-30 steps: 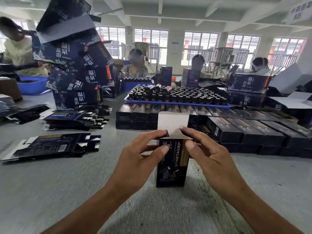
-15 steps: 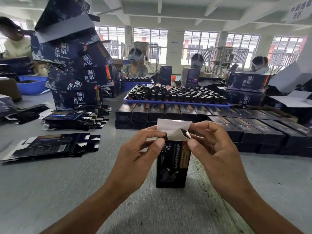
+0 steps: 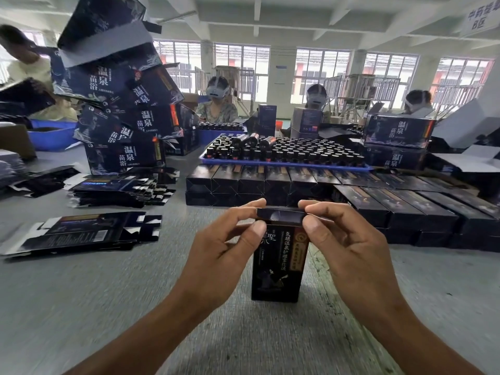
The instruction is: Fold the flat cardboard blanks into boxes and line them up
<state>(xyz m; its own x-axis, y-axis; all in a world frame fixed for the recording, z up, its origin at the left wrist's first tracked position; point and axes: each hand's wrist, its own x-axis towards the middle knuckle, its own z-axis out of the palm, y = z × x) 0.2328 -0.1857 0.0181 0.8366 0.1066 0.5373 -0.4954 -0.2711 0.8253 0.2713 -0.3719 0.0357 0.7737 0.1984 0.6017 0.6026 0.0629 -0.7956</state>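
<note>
A small dark box (image 3: 276,269) with gold lettering stands upright on the grey table in front of me. Its top flap (image 3: 280,215) is bent forward and down over the opening. My left hand (image 3: 224,250) pinches the flap's left end between thumb and fingers. My right hand (image 3: 349,239) pinches its right end the same way. Flat dark blanks (image 3: 78,234) lie in a pile at the left, with a second pile (image 3: 119,189) behind it. Finished dark boxes (image 3: 400,209) lie side by side in rows behind my hands.
A blue tray (image 3: 284,164) of dark bottles rests on the finished boxes. Large dark cartons (image 3: 121,123) are heaped at the back left, and more cartons (image 3: 397,133) stand at the right. Several people sit across the table. A blue bin (image 3: 51,135) stands far left.
The white inner side of the top flap stood up a second ago. Both hands have folded it forward and down, so its dark outer side now faces me.
</note>
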